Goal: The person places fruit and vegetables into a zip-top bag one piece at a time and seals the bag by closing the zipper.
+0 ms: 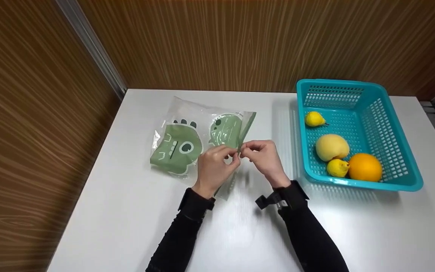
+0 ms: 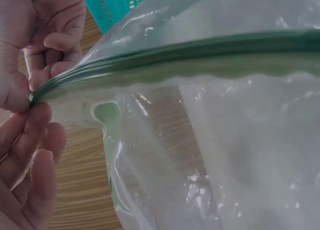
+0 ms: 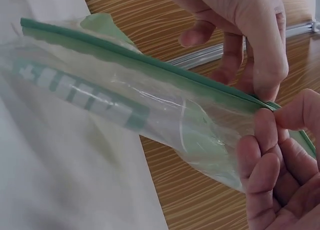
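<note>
A clear zip-lock bag (image 1: pixel 183 145) with a green cartoon monster print is in front of me, left of centre. Its green zip strip (image 1: pixel 246 130) runs along the right-hand edge. My left hand (image 1: pixel 213 168) pinches that strip between thumb and fingertips. Right beside it, my right hand (image 1: pixel 264 158) pinches the same edge, the fingertips of both hands nearly meeting. Both wrist views show the green zip strip (image 2: pixel 200 50) running up to the pinching fingers. Through the bag's clear film (image 3: pixel 165 135) the background shows.
A turquoise basket (image 1: pixel 400 143) stands on the right of the white table (image 1: pixel 127 211). Inside are two small yellow pears (image 1: pixel 314 119), a pale yellow round fruit (image 1: pixel 332 147) and an orange (image 1: pixel 365 167). Wood-grain panels (image 1: pixel 217 45) rise behind and at the left.
</note>
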Demonstrator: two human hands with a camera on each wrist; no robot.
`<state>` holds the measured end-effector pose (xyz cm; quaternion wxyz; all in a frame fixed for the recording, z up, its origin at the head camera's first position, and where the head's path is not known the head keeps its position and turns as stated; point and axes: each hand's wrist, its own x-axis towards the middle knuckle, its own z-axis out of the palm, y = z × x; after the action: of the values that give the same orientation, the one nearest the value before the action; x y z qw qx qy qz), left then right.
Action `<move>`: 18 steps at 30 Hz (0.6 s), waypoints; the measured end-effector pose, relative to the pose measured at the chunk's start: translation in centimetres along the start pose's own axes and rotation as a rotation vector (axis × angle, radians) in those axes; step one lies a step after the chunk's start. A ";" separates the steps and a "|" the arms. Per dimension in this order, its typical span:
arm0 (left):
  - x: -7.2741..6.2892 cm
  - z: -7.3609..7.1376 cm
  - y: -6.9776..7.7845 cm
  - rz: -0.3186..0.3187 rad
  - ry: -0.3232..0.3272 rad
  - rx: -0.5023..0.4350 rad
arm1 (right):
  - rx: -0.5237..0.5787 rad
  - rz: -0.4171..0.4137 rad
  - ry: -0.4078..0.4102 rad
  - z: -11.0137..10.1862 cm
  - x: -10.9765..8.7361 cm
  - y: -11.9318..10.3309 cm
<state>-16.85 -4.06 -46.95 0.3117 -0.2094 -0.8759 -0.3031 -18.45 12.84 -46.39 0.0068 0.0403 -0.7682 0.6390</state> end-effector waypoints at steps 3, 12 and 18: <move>0.0 0.0 -0.1 -0.018 -0.005 0.018 | -0.043 -0.001 0.003 0.0 0.0 0.1; 1.1 -2.8 -3.0 -0.293 0.122 -0.095 | -0.279 -0.036 0.261 -2.0 0.3 0.2; 1.3 -3.2 -4.0 -0.344 0.104 -0.184 | -0.286 -0.027 0.318 -2.5 0.4 0.1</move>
<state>-18.68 -8.87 -45.64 0.2797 -0.0686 -0.8499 -0.4412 -18.99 15.28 -46.04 0.1421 -0.0519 -0.8397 0.5216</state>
